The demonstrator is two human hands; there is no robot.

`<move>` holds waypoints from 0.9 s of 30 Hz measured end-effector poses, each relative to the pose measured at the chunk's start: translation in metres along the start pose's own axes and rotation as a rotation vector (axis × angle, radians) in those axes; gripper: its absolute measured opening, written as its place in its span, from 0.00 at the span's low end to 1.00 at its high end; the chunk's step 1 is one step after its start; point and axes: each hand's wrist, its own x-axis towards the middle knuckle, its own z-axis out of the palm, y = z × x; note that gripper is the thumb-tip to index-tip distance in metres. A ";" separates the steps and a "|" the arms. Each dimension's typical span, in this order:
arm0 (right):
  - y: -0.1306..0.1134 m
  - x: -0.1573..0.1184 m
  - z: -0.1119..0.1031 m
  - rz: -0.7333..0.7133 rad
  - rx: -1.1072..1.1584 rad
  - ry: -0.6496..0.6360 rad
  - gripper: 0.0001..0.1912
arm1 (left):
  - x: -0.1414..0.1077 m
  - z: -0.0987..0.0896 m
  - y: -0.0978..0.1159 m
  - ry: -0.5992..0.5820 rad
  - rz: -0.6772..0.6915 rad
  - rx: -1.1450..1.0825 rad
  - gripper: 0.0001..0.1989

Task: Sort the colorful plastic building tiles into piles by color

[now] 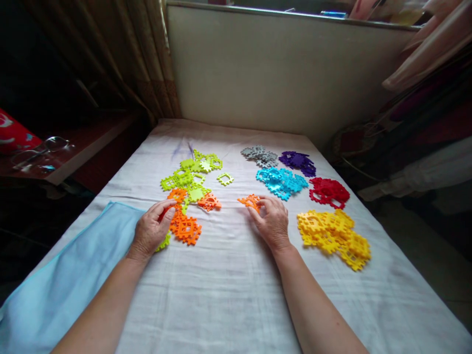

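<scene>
My right hand point(273, 219) pinches an orange notched interlocking tile point(249, 200) over the middle of the table, its outline partly hidden by the fingers. My left hand point(152, 230) is closed at the left edge of the orange tiles point(186, 228), thumb and forefinger together on an orange piece that is mostly covered. Just beyond them, lime-green tiles point(183, 178) spread in a loose pile, with an orange piece point(209, 202) at its near right side. A single lime-green square frame point(224, 179) lies apart from that pile.
On the right are separate piles of grey point(260, 156), purple point(298, 162), light-blue point(281, 182), red point(329, 192) and yellow tiles point(334, 235). A light-blue cloth point(81, 275) covers the table's left side. Glasses point(55, 143) rest on a side shelf.
</scene>
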 end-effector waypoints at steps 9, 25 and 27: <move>0.008 -0.002 0.004 0.066 -0.098 0.000 0.12 | -0.005 0.008 0.019 0.020 -0.087 -0.215 0.23; -0.072 -0.033 0.010 -0.463 0.259 -0.494 0.31 | -0.010 0.018 0.029 0.020 -0.126 -0.273 0.27; -0.074 -0.034 0.011 -0.460 0.263 -0.508 0.31 | -0.011 0.020 0.029 0.037 -0.189 -0.343 0.28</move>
